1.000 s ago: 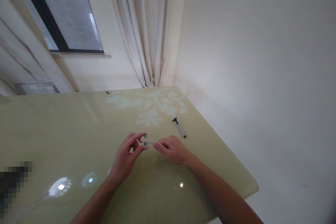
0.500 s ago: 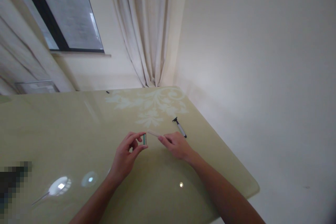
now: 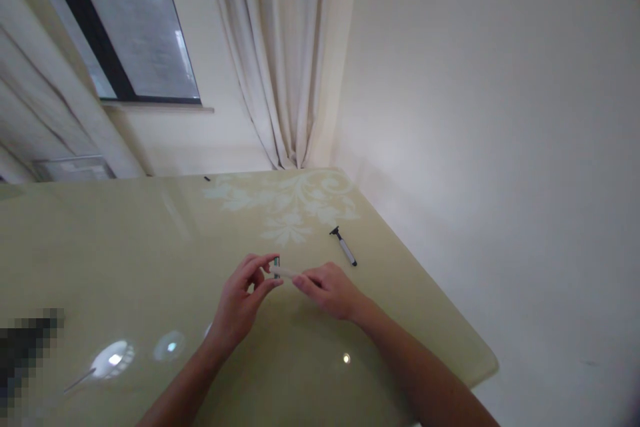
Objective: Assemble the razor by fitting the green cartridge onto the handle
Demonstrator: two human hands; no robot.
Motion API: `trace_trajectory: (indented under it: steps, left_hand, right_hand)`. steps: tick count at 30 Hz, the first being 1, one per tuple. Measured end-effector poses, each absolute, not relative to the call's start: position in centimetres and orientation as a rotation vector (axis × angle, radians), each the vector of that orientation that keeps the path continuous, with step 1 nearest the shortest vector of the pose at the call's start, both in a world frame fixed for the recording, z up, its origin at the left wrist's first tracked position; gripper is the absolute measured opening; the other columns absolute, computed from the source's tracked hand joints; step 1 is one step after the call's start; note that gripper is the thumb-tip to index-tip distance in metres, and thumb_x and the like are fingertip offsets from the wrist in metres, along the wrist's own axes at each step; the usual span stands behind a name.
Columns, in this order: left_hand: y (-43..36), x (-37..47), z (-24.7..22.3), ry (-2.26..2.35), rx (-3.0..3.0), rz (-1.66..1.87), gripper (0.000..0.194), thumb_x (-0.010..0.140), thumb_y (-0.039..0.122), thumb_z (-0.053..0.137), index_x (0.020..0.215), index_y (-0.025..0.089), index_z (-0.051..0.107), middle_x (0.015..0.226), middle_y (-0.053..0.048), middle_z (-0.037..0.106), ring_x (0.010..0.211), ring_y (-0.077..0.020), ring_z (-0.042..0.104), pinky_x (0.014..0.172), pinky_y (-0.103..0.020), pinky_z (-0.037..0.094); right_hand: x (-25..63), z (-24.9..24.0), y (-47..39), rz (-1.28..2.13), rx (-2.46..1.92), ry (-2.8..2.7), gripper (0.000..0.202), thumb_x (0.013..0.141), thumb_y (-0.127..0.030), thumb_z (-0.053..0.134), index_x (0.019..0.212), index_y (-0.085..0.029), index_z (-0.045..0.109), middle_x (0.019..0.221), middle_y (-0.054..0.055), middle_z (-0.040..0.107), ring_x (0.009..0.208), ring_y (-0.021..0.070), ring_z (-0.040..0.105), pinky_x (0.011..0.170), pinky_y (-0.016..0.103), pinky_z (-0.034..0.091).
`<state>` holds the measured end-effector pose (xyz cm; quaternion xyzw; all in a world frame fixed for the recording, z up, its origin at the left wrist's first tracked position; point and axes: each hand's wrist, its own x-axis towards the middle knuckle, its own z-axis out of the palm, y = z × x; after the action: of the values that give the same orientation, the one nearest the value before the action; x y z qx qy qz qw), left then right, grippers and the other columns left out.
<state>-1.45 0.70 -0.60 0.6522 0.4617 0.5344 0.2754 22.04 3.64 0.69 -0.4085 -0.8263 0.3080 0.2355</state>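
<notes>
My left hand (image 3: pixel 241 301) pinches a small narrow razor cartridge (image 3: pixel 277 260) upright between thumb and forefinger; it shows teal with dark edges. In my right hand (image 3: pixel 331 290) is a slim whitish stick (image 3: pixel 286 273), gripped near its right end. The stick's far end lies across the cartridge in the view; whether the two touch, I cannot tell. Just beyond the right hand, a razor (image 3: pixel 345 248) with a grey and black handle and a black T-shaped head lies on the table.
The glossy pale green table (image 3: pixel 125 247) bears a white floral pattern near its far corner. A tiny dark piece (image 3: pixel 207 179) lies by the far edge. Curtains (image 3: pixel 280 47), a window (image 3: pixel 140 27) and a plain wall (image 3: pixel 490 147) surround it. A pixelated dark shape (image 3: pixel 25 353) is at left.
My right hand has moved down and left, bringing the stick from beside the razor cartridge's top to across its middle. My left hand stays nearly in place, and the view has shifted slightly.
</notes>
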Motion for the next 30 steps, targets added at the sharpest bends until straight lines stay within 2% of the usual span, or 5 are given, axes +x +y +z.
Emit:
trace_trajectory:
  steps: [4, 9, 13, 18, 30]
  left_hand:
    - [0.74, -1.38, -0.37, 1.244, 1.743, 1.433, 0.031, 0.086, 0.031, 0.076, 0.116, 0.027, 0.076, 0.087, 0.002, 0.06, 0.067, -0.0114, 0.056, 0.066, -0.025, 0.048]
    - [0.63, -1.33, -0.15, 1.24, 1.735, 1.44, 0.032, 0.085, 0.031, 0.077, 0.116, 0.026, 0.076, 0.087, 0.002, 0.06, 0.065, -0.0111, 0.055, 0.065, -0.025, 0.048]
    - [0.66, -1.45, -0.16, 1.248, 1.716, 1.446, 0.031, 0.085, 0.032, 0.077, 0.116, 0.026, 0.076, 0.086, 0.002, 0.06, 0.065, -0.0111, 0.055, 0.063, -0.024, 0.046]
    - [0.69, -1.48, -0.13, 1.246, 1.703, 1.451, 0.031, 0.085, 0.032, 0.076, 0.115, 0.025, 0.077, 0.085, 0.002, 0.06, 0.067, -0.0114, 0.056, 0.064, -0.024, 0.047]
    - [0.83, -1.71, -0.36, 1.243, 1.67, 1.459, 0.032, 0.084, 0.032, 0.077, 0.115, 0.025, 0.076, 0.087, 0.001, 0.059, 0.068, -0.0117, 0.055, 0.063, -0.024, 0.046]
  right_hand:
    - [22.16, 0.67, 3.82, 0.746, -1.264, -2.21, 0.062, 0.105, -0.059, 0.039, 0.059, -0.018, 0.04, 0.056, -0.004, 0.032, 0.054, 0.0097, 0.032, 0.057, 0.03, 0.018]
    - [22.11, 0.86, 3.6, 0.891, -1.081, -2.281, 0.061, 0.106, -0.06, 0.038, 0.062, -0.018, 0.042, 0.058, -0.005, 0.033, 0.054, 0.0089, 0.034, 0.056, 0.028, 0.02]
    - [22.11, 0.89, 3.63, 0.783, -1.212, -2.236, 0.061, 0.105, -0.06, 0.038, 0.06, -0.018, 0.038, 0.057, -0.004, 0.033, 0.054, 0.0092, 0.033, 0.057, 0.029, 0.019]
    - [22.16, 0.87, 3.61, 0.942, -1.071, -2.302, 0.061, 0.105, -0.063, 0.037, 0.063, -0.019, 0.041, 0.058, -0.005, 0.033, 0.054, 0.0094, 0.034, 0.056, 0.028, 0.019]
    - [22.13, 0.75, 3.78, 0.938, -1.113, -2.287, 0.063, 0.103, -0.065, 0.036, 0.06, -0.019, 0.037, 0.058, -0.005, 0.029, 0.053, 0.0092, 0.03, 0.055, 0.029, 0.017]
